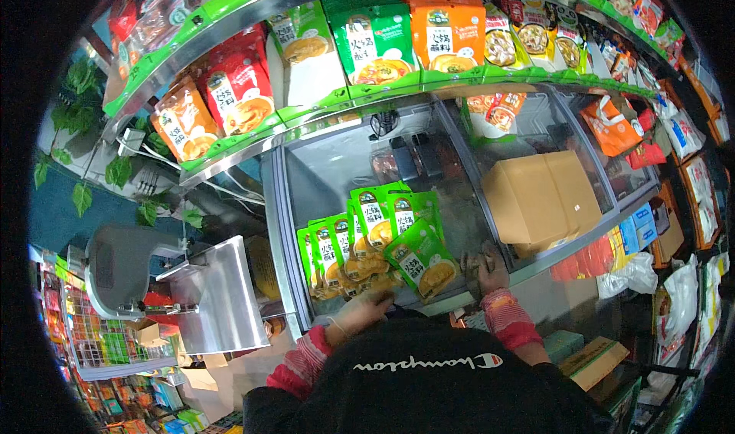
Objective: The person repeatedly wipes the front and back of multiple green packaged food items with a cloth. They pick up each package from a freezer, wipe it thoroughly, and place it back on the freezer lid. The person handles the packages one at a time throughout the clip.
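Observation:
Several green sauce packets (pixel 367 227) with printed writing lie in overlapping rows on the glass top (pixel 459 216) of a chest freezer before me. The nearest green packet (pixel 425 262) lies tilted across the right end of the group. My left hand (pixel 363 312) is at the packets' lower edge, its fingers pointing right; whether it touches a packet is unclear. Just right of the tilted packet, my right hand (pixel 488 270) is low over the glass near the freezer's front edge. I see nothing held in it, but its fingertips are blurred with their reflection.
Above the freezer, a shelf with a green price strip (pixel 367 92) bears red, green and orange packets (pixel 448 35). A cardboard box (pixel 542 198) stands on the glass at right. To the left are a scale with a metal plate (pixel 218 302) and hanging white cables (pixel 229 187).

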The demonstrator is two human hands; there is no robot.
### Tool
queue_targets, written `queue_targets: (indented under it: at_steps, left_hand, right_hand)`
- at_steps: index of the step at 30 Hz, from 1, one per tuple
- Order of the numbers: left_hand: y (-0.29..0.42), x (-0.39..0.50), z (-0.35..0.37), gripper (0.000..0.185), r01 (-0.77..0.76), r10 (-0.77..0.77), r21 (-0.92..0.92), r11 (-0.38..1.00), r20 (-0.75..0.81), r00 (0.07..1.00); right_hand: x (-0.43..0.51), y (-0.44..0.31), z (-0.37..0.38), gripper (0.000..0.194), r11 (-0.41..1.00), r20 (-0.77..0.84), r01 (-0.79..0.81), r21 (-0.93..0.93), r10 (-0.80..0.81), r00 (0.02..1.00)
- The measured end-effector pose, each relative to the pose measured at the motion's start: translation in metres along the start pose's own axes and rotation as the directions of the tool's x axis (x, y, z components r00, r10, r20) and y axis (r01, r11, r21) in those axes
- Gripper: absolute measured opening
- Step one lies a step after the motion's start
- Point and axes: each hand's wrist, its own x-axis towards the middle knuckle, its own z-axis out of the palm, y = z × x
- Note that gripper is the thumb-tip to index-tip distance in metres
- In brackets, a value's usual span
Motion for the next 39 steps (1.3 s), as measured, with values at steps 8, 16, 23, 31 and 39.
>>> queue_targets:
  at_steps: [8,16,23,31,39]
  left_hand:
    - [-0.016,0.040,0.016,0.043,0.032,-0.070,-0.303,0.953,-0.118,0.991]
    - [-0.004,0.076,0.031,0.039,0.216,-0.369,-0.537,0.815,-0.195,0.909]
    - [-0.043,0.100,0.042,0.036,0.140,-0.353,-0.781,0.608,-0.108,0.929]
    - [-0.033,0.105,0.043,0.024,0.192,-0.372,-0.862,0.468,0.005,0.928]
    - [-0.025,0.106,0.046,0.019,0.109,-0.268,-0.689,0.716,-0.127,0.955]
  right_hand:
    - [-0.002,0.042,0.013,0.079,0.962,0.070,-0.085,-0.259,0.107,0.992]
    - [0.002,-0.026,-0.013,0.058,0.982,0.105,-0.104,-0.157,0.121,0.987]
    - [0.001,-0.055,-0.018,0.048,0.993,0.022,-0.122,0.001,0.122,0.992]
    - [0.000,-0.036,-0.013,0.045,0.982,-0.034,0.008,-0.191,-0.015,0.999]
    - [-0.002,-0.070,-0.028,0.050,0.984,0.019,-0.156,-0.081,0.158,0.987]
